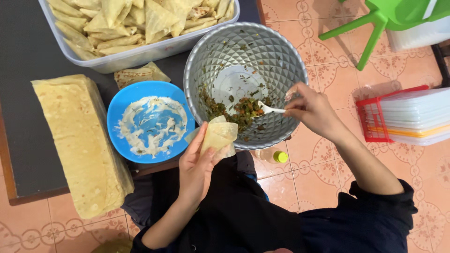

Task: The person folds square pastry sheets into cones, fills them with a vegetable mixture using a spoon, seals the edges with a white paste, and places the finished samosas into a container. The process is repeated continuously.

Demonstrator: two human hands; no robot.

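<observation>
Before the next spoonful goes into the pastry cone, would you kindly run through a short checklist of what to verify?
1. Left hand holds the folded pastry cone, opening upward: ok.
2. Right hand grips the white spoon: ok.
3. Spoon tip reaches the chopped filling in the metal bowl: ok.
4. Filling remains in the bowl: ok.
5. Paste left in the blue bowl: ok.
6. Cone seam sealed: cannot tell.

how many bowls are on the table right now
2: a round blue plastic bowl smeared with white paste beside the wrapper stack, and a faceted silver metal bowl of chopped filling overhanging the table edge. None seems hidden.
</observation>
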